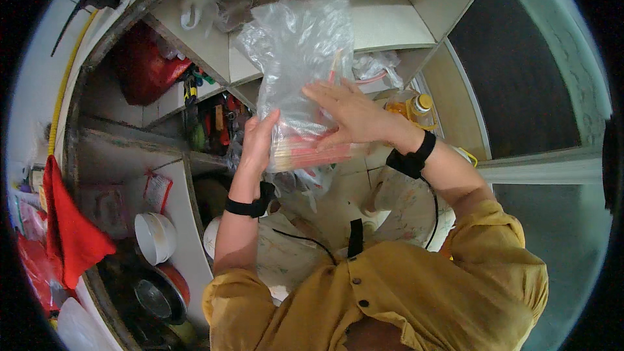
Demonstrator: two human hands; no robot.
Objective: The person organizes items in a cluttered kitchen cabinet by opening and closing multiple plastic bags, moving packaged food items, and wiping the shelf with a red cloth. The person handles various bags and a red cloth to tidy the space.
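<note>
A clear plastic bag (pixel 304 53) lies in front of me, and in its near end is a bundle of thin sticks (pixel 309 153), pale at the left and reddish towards the right. My left hand (pixel 258 144) grips the left edge of the bag beside the bundle, thumb on top. Spread over the right side of the bag is my right hand (pixel 353 114), its fingers apart and its thumb near the sticks. A thin pointed item with a red part shows near the right fingertips; what it is I cannot tell. Black straps with cables are on both wrists.
White shelf compartments (pixel 390 19) stand beyond the bag. At the right is a bottle with a yellow cap (pixel 423 103). Tools (pixel 219 124) and a red bag (pixel 146 68) fill compartments at the left. White bowls (pixel 155 238), a black pan (pixel 160 297) and a hanging red cloth (pixel 73 234) are lower left.
</note>
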